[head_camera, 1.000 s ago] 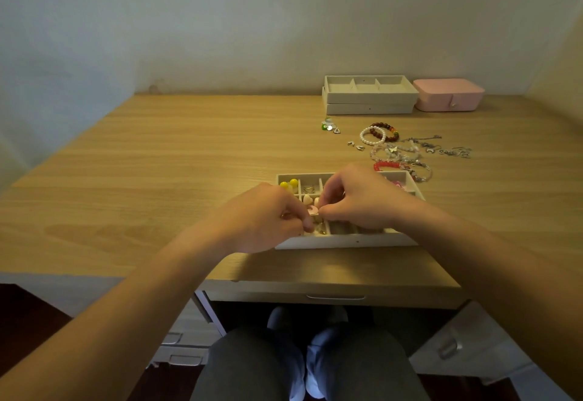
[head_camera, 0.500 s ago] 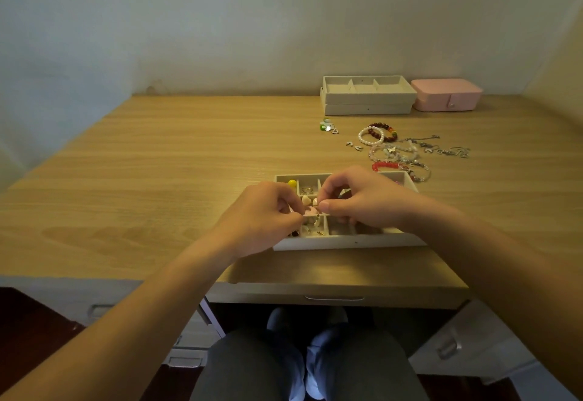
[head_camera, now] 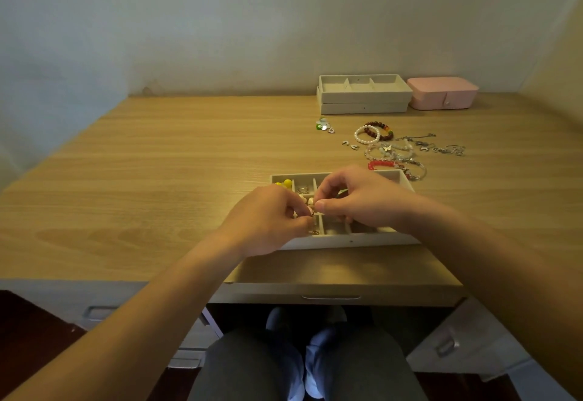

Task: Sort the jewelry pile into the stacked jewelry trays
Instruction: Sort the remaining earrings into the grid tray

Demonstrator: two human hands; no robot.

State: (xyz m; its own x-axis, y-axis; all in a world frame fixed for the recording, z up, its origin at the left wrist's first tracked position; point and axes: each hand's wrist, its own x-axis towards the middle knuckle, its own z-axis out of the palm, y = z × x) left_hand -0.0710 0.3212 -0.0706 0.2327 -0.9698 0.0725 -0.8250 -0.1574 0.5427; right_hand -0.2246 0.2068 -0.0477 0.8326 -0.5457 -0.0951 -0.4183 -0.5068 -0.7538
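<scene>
A cream jewelry tray [head_camera: 350, 239] with several compartments lies near the desk's front edge. Over its left half, my left hand [head_camera: 271, 221] and my right hand [head_camera: 356, 200] meet fingertip to fingertip, both pinching one small piece of jewelry [head_camera: 312, 211] between them. Yellow beads [head_camera: 285, 183] and rings [head_camera: 303, 189] lie in the tray's far-left compartments. The jewelry pile [head_camera: 394, 151] of bracelets and chains spreads behind the tray to the right. Two stacked cream trays [head_camera: 362, 94] stand at the back by the wall.
A pink closed jewelry box [head_camera: 441, 93] sits right of the stacked trays. A few small earrings and a green charm [head_camera: 323, 125] lie apart from the pile. The wooden desk [head_camera: 142, 180] has a drawer handle [head_camera: 329, 297] below its front edge; my knees are beneath.
Both hands stayed joined over the tray's left half, shifting only slightly; the left hand's fingertips moved a little nearer while still working the same small piece.
</scene>
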